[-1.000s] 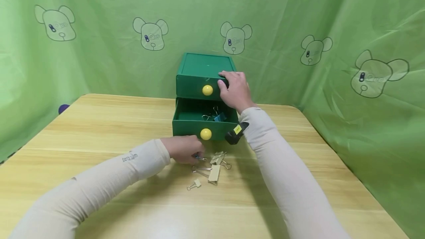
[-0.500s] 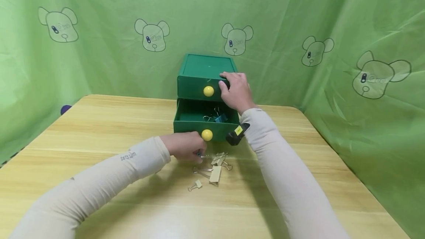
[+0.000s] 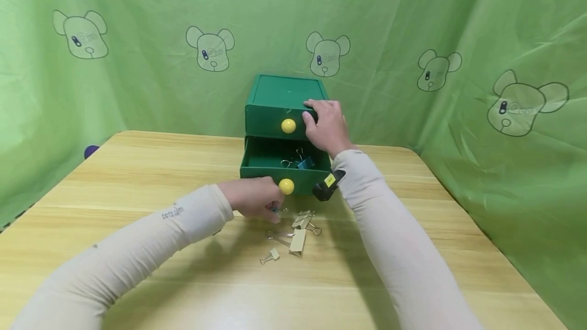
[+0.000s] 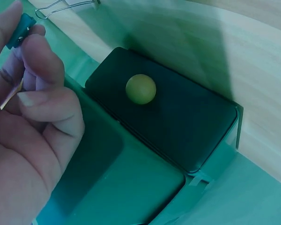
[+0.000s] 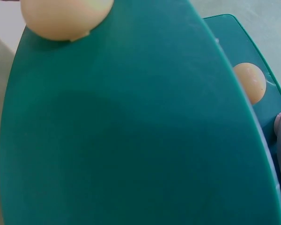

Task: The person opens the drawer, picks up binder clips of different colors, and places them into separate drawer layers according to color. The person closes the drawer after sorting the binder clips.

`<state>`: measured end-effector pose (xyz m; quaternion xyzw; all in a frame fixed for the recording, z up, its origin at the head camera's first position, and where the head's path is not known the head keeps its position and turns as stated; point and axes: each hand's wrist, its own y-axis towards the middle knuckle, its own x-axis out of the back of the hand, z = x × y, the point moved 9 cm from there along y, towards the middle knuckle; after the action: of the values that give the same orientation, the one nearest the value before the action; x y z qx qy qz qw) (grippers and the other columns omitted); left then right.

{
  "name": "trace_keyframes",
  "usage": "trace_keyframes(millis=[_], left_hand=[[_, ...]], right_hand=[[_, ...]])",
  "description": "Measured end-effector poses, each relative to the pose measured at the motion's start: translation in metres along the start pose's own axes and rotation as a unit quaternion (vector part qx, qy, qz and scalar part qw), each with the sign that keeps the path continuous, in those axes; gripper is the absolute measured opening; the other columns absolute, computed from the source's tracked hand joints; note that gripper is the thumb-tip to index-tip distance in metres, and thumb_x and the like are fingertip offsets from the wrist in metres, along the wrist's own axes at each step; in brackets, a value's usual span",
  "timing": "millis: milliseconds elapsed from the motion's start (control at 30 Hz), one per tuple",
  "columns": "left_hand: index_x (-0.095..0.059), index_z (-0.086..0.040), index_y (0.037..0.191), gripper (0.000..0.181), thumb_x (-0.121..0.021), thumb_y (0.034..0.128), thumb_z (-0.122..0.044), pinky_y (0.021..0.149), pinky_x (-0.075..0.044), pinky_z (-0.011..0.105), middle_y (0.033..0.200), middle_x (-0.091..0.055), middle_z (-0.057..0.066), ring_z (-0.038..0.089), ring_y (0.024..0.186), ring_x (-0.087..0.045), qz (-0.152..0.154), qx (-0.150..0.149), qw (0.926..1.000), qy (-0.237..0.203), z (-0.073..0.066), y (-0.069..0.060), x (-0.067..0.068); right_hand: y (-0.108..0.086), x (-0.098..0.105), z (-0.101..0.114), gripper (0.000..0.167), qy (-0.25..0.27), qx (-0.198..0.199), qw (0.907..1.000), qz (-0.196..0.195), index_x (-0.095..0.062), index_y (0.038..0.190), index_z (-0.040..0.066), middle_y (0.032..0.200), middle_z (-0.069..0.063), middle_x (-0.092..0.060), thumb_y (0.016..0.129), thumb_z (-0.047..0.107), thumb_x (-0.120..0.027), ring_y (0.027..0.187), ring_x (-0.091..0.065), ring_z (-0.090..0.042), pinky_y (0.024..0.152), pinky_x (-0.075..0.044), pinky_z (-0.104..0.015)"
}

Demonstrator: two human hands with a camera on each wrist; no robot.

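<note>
My left hand (image 3: pixel 258 196) is just in front of the lower drawer (image 3: pixel 263 173), above the table. Its thumb and fingers pinch a small blue binder clip (image 4: pixel 21 32), best seen in the left wrist view. My right hand (image 3: pixel 326 125) holds the upper right front corner of the green drawer cabinet (image 3: pixel 289 90), fingers over the top and thumb at the front. The lower drawer stands pulled out, with blue binder clips (image 3: pixel 304 162) at its right side. Cream binder clips (image 3: pixel 298 241) lie on the table, including a small one (image 3: pixel 273 254) nearest me.
The upper drawer (image 3: pixel 263 120) is closed, with a yellow knob (image 3: pixel 288 126). Another yellow knob (image 3: pixel 286 186) sticks out from the lower drawer beside my left hand. A green curtain (image 3: pixel 151 80) hangs behind the wooden table (image 3: pixel 160 167).
My left hand has risen slightly toward the lower drawer front, lifting the blue binder clip away from the cream ones. The right hand stays on the cabinet corner.
</note>
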<state>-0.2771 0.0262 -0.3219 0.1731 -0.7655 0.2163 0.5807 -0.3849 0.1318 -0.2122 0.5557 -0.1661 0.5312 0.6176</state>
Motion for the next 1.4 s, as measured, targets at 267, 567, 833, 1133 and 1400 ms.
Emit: trace_keyframes(millis=[267, 567, 833, 1133, 1400], left_hand=[[-0.058, -0.017, 0.069, 0.024, -0.076, 0.0856, -0.014, 0.054, -0.039, 0.022, 0.063, -0.053, -0.003, 0.009, 0.058, -0.047, 0.006, 0.005, 1.0, 0.001, -0.001, -0.003, 0.004], [-0.064, -0.018, 0.075, 0.016, -0.074, 0.0871, -0.016, 0.063, -0.048, 0.022, 0.066, -0.057, -0.009, 0.008, 0.062, -0.053, 0.001, 0.003, 1.0, 0.003, -0.007, -0.007, 0.016], [-0.068, -0.011, 0.079, 0.009, -0.071, 0.0873, -0.008, 0.059, -0.045, 0.02, 0.064, -0.054, -0.007, 0.009, 0.06, -0.05, -0.043, -0.042, 0.9982, -0.001, -0.015, -0.012, 0.04], [-0.064, -0.011, 0.076, 0.013, -0.065, 0.0878, -0.005, 0.054, -0.039, 0.021, 0.062, -0.049, -0.005, 0.009, 0.058, -0.044, -0.075, -0.051, 0.9959, 0.002, -0.014, -0.017, 0.057], [-0.066, -0.01, 0.079, 0.012, -0.064, 0.0906, -0.007, 0.059, -0.044, 0.022, 0.066, -0.052, -0.004, 0.01, 0.06, -0.048, -0.095, -0.041, 0.9946, 0.003, -0.01, -0.021, 0.069]], right_hand=[[0.001, 0.001, 0.003, 0.041, -0.001, 0.005, 1.0, -0.005, -0.054, 0.138, 0.011, 0.143, -0.008, -0.05, 0.102, 0.028, -0.047, 0.128, -0.037, -0.029, 0.106, -0.033, -0.048], [-0.001, -0.001, 0.001, 0.042, 0.004, -0.005, 1.0, 0.002, -0.054, 0.139, 0.012, 0.144, -0.007, -0.049, 0.102, 0.03, -0.047, 0.13, -0.036, -0.029, 0.106, -0.033, -0.049], [0.0, 0.001, 0.0, 0.042, 0.006, -0.004, 1.0, -0.003, -0.054, 0.139, 0.012, 0.144, -0.007, -0.049, 0.102, 0.03, -0.048, 0.129, -0.036, -0.029, 0.106, -0.033, -0.049], [-0.001, 0.0, 0.0, 0.042, 0.0, -0.003, 1.0, -0.001, -0.054, 0.139, 0.012, 0.144, -0.007, -0.049, 0.102, 0.031, -0.047, 0.13, -0.035, -0.029, 0.107, -0.033, -0.049], [0.0, 0.001, 0.001, 0.042, 0.004, -0.002, 1.0, -0.004, -0.054, 0.138, 0.011, 0.143, -0.008, -0.05, 0.101, 0.03, -0.047, 0.129, -0.036, -0.029, 0.106, -0.033, -0.049]])
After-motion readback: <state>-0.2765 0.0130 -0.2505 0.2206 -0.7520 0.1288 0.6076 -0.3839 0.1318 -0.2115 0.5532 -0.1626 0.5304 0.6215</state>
